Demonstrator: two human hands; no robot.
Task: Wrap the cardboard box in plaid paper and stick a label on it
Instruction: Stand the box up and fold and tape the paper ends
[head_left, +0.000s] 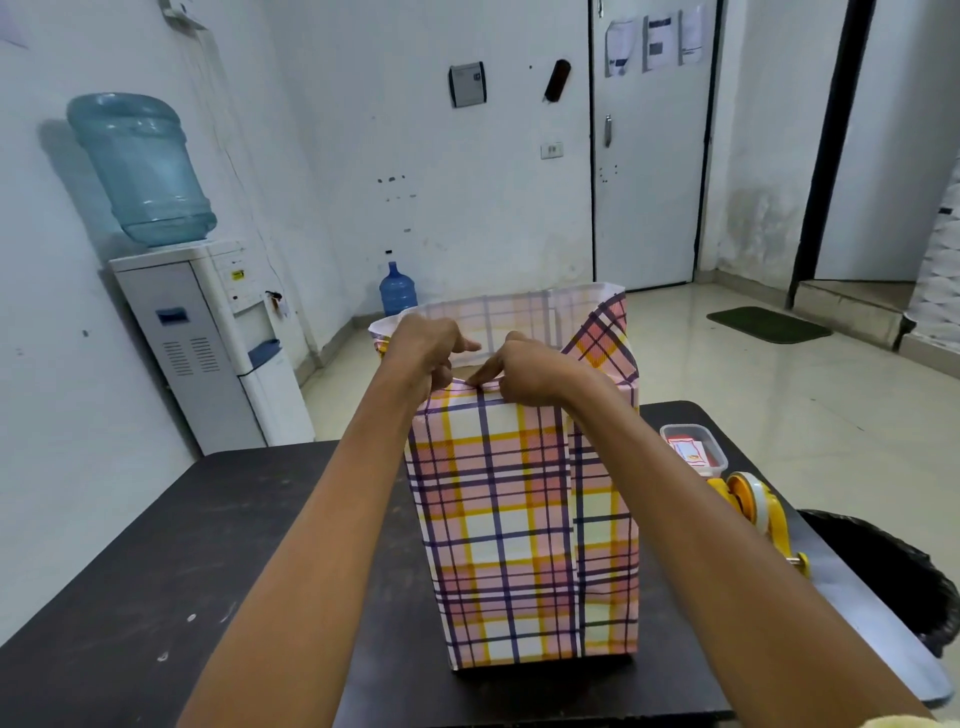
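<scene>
Left hand (426, 347) and right hand (525, 375) pinch the pink, yellow and navy plaid paper (519, 317) at the near top edge of the tall upright box (498, 525) on the dark table (156, 561), knuckles up, forearms outstretched.

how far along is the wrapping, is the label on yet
Done: plaid paper wraps round the sides, no cardboard showing. In hand: left hand and right hand pinch the paper at the near top edge; the far flap stands open. Left: closing the top, probably taping with the tape dispenser, and a label; none shows yet.
</scene>
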